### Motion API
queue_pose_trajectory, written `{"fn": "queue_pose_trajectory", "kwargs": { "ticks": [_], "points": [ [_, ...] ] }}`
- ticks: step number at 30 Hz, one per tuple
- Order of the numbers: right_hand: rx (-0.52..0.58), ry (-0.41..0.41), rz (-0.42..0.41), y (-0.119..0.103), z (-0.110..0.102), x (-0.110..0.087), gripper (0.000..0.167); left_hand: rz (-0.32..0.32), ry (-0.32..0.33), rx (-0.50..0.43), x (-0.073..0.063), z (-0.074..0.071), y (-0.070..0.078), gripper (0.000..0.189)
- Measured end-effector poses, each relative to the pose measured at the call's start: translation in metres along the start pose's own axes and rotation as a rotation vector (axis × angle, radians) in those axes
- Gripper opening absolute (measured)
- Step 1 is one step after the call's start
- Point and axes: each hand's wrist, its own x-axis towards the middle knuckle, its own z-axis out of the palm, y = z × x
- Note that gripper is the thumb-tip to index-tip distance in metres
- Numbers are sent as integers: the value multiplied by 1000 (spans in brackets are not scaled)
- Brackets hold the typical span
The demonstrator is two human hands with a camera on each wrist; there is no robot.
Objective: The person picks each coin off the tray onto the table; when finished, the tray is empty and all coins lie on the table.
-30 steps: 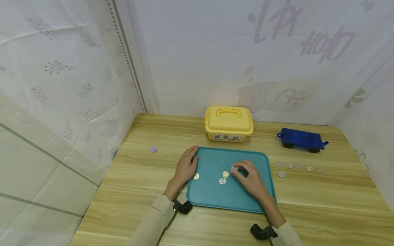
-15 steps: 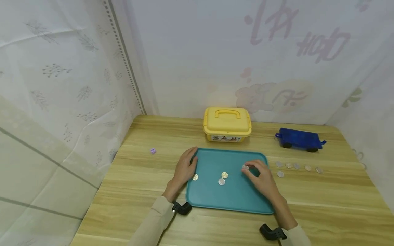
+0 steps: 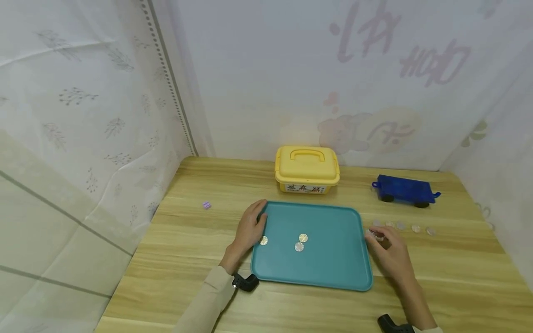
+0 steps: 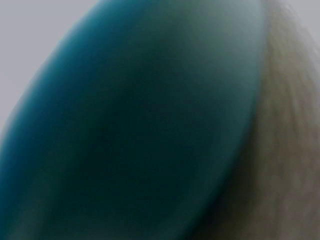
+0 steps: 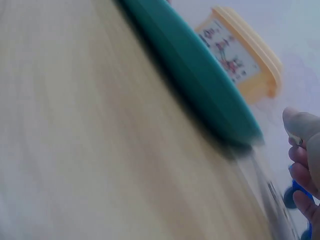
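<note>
In the head view my left hand [image 3: 249, 227] rests on the left rim of a teal tray [image 3: 333, 252], fingers along its edge. Beside that hand a gold-coloured coin [image 3: 263, 240] lies in the tray. Toward the middle are another gold-coloured coin [image 3: 303, 238] and a silver one [image 3: 299, 247], close together. My right hand [image 3: 393, 254] pinches a silver coin [image 3: 369, 232] between thumb and fingers, just past the tray's right rim. In the right wrist view, the right hand [image 5: 307, 150] shows at the right edge with a sliver of coin between its fingertips.
Several coins [image 3: 415, 228] form a row on the wooden table right of the tray, partly hidden by the right hand. Behind stand a yellow lidded box [image 3: 307, 166] and a blue toy wagon [image 3: 405, 190]. A small purple block [image 3: 207, 205] lies at left.
My right hand has carried the pinched coin rightward from mid-tray, over the right rim, to near the coins on the table. The left hand has stayed at the tray's left rim.
</note>
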Motion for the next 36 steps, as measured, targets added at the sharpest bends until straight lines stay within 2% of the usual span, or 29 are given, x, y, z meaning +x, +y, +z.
{"fn": "queue_pose_trajectory", "kwargs": {
  "ticks": [7, 9, 11, 13, 17, 25, 36],
  "points": [
    [-68, 109, 140, 17, -19, -8, 27, -11, -8, 1, -1, 0, 1, 45],
    [-69, 140, 152, 22, -23, -9, 28, -8, -12, 1, -1, -1, 2, 45],
    [-65, 171, 117, 28, -26, -9, 28, -7, -12, -1, -2, -1, 2, 45],
    [-61, 194, 46, 33, -27, -6, 28, -10, -7, 6, -2, -2, 2, 45],
    [-82, 213, -55, 39, -26, -1, 29, -16, -1, 17, -1, -2, 1, 45],
    [-187, 204, -23, 40, -24, -4, 28, -6, -10, 23, 0, 0, 1, 46],
    [-194, 212, -59, 42, -24, -4, 33, -4, -8, 17, 1, 0, 0, 45]
  ]
}}
